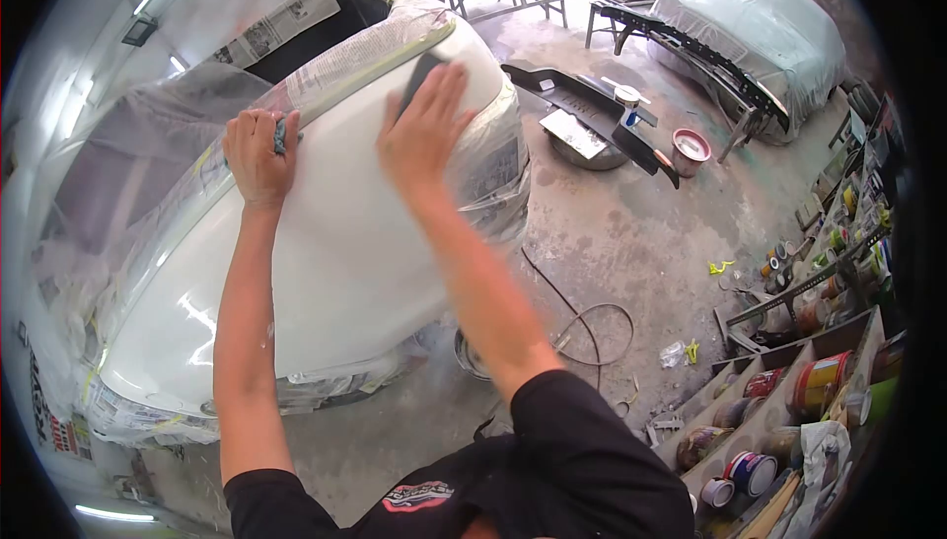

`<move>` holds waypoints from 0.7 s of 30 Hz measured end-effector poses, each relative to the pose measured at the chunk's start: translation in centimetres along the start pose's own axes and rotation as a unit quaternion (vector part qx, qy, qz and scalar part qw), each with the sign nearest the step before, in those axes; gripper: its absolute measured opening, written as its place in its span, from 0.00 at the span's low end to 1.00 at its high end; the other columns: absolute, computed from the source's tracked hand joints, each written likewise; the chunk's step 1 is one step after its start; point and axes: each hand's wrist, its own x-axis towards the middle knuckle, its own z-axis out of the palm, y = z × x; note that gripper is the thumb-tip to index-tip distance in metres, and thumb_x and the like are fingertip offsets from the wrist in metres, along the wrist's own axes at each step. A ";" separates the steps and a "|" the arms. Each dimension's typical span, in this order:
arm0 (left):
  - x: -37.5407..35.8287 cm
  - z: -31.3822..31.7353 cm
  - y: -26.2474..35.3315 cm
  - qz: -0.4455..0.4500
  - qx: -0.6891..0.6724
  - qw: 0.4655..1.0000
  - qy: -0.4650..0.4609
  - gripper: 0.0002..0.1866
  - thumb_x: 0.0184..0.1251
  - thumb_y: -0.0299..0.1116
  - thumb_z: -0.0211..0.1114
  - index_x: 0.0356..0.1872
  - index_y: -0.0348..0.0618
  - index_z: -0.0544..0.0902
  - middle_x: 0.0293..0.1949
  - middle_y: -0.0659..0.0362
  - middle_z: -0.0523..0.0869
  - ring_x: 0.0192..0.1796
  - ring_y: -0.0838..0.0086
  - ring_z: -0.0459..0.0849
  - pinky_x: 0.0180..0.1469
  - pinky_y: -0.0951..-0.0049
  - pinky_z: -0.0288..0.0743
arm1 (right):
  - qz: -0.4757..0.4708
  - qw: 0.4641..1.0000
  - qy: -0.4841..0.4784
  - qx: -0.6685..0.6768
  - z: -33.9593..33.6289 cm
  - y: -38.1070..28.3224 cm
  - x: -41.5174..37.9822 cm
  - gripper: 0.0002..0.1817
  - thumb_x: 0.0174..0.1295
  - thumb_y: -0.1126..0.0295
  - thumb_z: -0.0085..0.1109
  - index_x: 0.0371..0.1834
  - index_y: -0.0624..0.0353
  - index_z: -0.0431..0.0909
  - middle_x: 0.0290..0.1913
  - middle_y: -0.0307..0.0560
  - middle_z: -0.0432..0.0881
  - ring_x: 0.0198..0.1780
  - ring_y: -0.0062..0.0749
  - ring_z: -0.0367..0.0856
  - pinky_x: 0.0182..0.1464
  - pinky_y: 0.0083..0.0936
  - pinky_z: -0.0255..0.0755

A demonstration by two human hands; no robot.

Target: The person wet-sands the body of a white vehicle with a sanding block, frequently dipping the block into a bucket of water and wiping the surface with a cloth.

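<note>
A white car panel (335,214) lies under both hands, edged with masking tape, newspaper and plastic film. My right hand (426,130) is pressed on the panel's upper right part, its fingers over a dark flat pad (422,75); motion blurs it a little. On the panel's far edge rests my left hand (261,156), its fingers curled round a crumpled blue-grey cloth (280,137). Newspaper (360,51) and greenish tape (380,64) run along the edge just beyond both hands.
A black bumper part (582,110) lies on the floor beside a red bucket (691,147). Behind stands a plastic-covered car (755,31). A hose (592,327) loops over the floor near my right arm. Paint cans (824,381) fill a rack at the lower right.
</note>
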 end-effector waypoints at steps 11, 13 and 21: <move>-0.1 0.2 -0.3 -0.004 0.016 1.000 -0.020 0.12 0.65 0.40 0.74 0.36 0.45 0.83 0.39 0.57 0.82 0.44 0.60 0.80 0.47 0.60 0.71 | 0.102 0.992 -0.070 0.013 -1.6 1.4 0.8 0.45 0.74 0.52 0.51 0.81 0.76 0.46 0.84 0.72 0.43 0.84 0.66 0.43 0.78 0.72 0.37; 0.1 0.3 -0.2 0.002 0.007 1.000 -0.004 0.12 0.65 0.40 0.74 0.36 0.45 0.83 0.39 0.57 0.82 0.44 0.60 0.80 0.47 0.60 0.71 | 0.042 0.998 -0.054 0.004 -0.8 -0.3 -3.4 0.44 0.75 0.52 0.49 0.80 0.77 0.46 0.83 0.73 0.43 0.84 0.65 0.43 0.78 0.71 0.37; 0.6 0.2 -0.1 0.025 -0.007 1.000 0.012 0.12 0.68 0.38 0.73 0.35 0.42 0.82 0.36 0.53 0.82 0.40 0.55 0.80 0.43 0.57 0.72 | 0.182 0.975 -0.096 0.088 -2.5 2.8 4.3 0.45 0.76 0.53 0.49 0.79 0.81 0.44 0.83 0.77 0.43 0.85 0.66 0.40 0.79 0.70 0.34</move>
